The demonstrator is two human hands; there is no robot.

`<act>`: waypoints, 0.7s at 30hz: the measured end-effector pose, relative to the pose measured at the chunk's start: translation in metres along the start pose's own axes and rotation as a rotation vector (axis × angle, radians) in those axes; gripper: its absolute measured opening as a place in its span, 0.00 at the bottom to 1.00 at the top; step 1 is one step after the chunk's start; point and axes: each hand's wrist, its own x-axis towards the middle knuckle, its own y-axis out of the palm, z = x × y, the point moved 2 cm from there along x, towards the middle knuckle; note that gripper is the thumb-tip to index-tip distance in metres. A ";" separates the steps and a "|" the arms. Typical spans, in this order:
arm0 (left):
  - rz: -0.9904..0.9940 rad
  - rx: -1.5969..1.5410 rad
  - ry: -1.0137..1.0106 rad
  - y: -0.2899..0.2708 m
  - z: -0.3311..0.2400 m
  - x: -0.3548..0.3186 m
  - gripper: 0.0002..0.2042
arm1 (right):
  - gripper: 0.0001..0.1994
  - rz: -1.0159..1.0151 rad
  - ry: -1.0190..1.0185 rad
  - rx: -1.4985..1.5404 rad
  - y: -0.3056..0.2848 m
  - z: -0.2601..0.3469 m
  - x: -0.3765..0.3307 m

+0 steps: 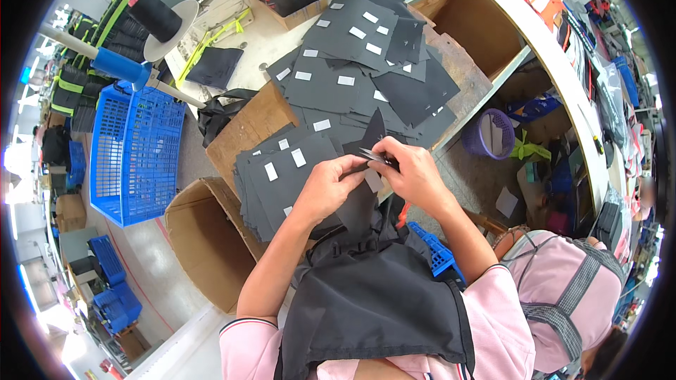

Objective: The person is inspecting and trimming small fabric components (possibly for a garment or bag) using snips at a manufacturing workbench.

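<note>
- Currently, from my distant place, I am seeing the black piece (375,129) in front of the person's chest, above the near edge of the desk (278,43), with both hands meeting on it.
- The relation I am judging most important is this: the small scissors (367,153) are lying across the piece, with their tips pointing to the left, just beside the left fingertips.
- The piece is lying to the right of the left hand (325,186) and to the left of the right hand (415,172); its long axis seems to be running away from the body, ending in a pointed corner toward the far side of the desk.
- Both hands are standing about equally near to it, in my judgement.
- The left hand is pinching the piece between thumb and forefinger, nearly closed, the other fingers curling.
- The right hand is closing around the scissors; whether their blades are parting, I cannot tell.
- The piece is looking thin, flat and matt, and a pale label (373,181) is showing below the fingers; its lower end is mixing with the dark apron (373,295), so I cannot follow it there.
- Similar black sheets (324,84) with white labels are lying in overlapping heaps, reaching to the near edge of the desk.
</note>
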 end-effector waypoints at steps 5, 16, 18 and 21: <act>-0.068 -0.147 -0.055 -0.009 0.000 -0.019 0.08 | 0.16 -0.277 -0.034 0.133 -0.005 0.026 -0.032; -0.019 -0.128 -0.042 -0.002 -0.013 -0.029 0.08 | 0.17 -0.258 -0.346 -0.206 -0.016 0.025 -0.048; -0.004 -0.058 -0.038 -0.005 -0.014 -0.029 0.08 | 0.17 -0.263 -0.372 -0.199 -0.017 0.025 -0.048; 0.014 0.042 -0.031 -0.006 -0.017 -0.029 0.08 | 0.16 -0.260 -0.425 -0.210 -0.018 0.026 -0.047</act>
